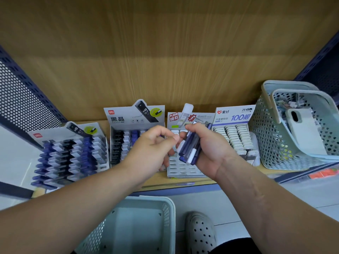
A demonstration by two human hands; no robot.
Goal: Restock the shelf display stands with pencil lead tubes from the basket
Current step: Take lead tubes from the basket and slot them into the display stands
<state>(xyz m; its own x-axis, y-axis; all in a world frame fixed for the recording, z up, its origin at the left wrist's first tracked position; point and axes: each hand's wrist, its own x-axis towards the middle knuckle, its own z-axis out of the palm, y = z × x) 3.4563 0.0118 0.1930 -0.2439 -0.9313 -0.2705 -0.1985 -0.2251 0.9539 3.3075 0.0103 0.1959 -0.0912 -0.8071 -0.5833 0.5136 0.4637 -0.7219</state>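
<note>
My right hand grips a bundle of dark blue pencil lead tubes with white caps, held above a white display stand. My left hand meets it from the left, fingertips pinched at a white-capped tube end in the bundle. On the wooden shelf stand two black-and-blue tube display stands, one at the left and one behind my left hand, both holding rows of tubes. A pale green basket sits on the floor below my arms; its inside looks bare.
A fourth stand marked "100" with white cases stands at the right. Beside it a second pale green basket holds a phone case and small items. Perforated metal shelf sides flank the bay. A grey perforated shoe is on the floor.
</note>
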